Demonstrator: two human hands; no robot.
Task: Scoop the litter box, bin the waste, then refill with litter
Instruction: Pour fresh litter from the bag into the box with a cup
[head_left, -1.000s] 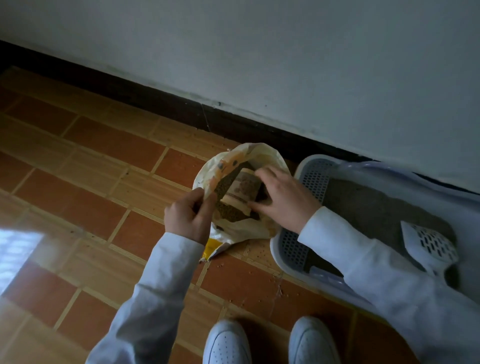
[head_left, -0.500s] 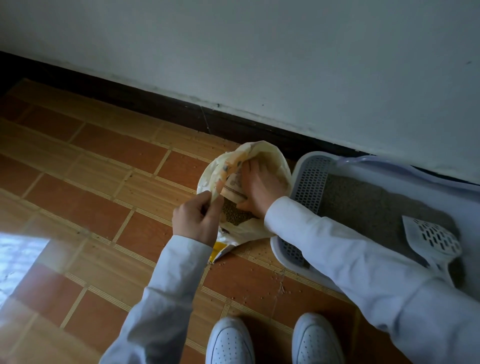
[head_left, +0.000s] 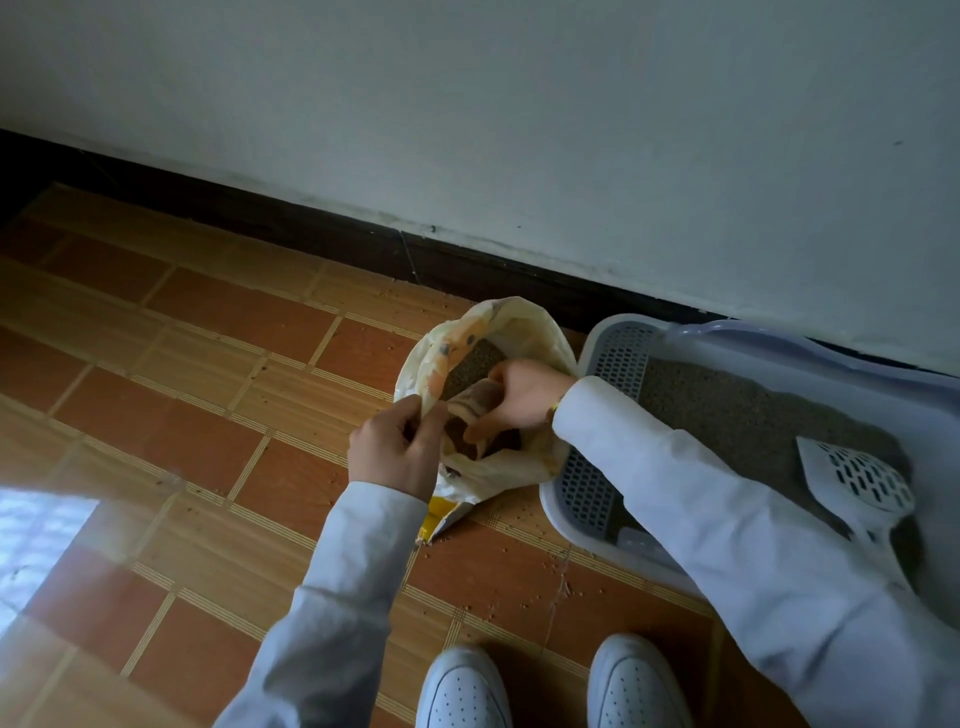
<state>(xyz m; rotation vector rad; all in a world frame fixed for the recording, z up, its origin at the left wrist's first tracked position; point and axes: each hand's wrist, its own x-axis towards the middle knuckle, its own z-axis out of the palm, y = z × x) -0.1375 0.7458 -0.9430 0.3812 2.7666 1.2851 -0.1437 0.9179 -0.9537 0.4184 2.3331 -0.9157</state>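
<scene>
An open cream and yellow litter bag (head_left: 524, 322) stands on the floor, brown litter visible inside. My left hand (head_left: 397, 449) pinches the bag's near rim and holds it open. My right hand (head_left: 519, 392) reaches into the bag and grips a patterned paper cup (head_left: 470, 405) tilted in the litter. To the right sits the white litter box (head_left: 602, 332) with a grey perforated step (head_left: 621, 358) and grey litter (head_left: 737, 410). A white slotted scoop (head_left: 857, 475) lies in the box.
A white wall with a dark skirting board (head_left: 311, 223) runs behind the bag and box. Loose litter grains are scattered on the brown tiled floor (head_left: 208, 364). My two white shoes (head_left: 550, 686) stand at the bottom edge.
My right hand has pushed the cup deeper into the bag and tilted it into the litter. My left hand keeps its hold on the rim. The view has shifted slightly.
</scene>
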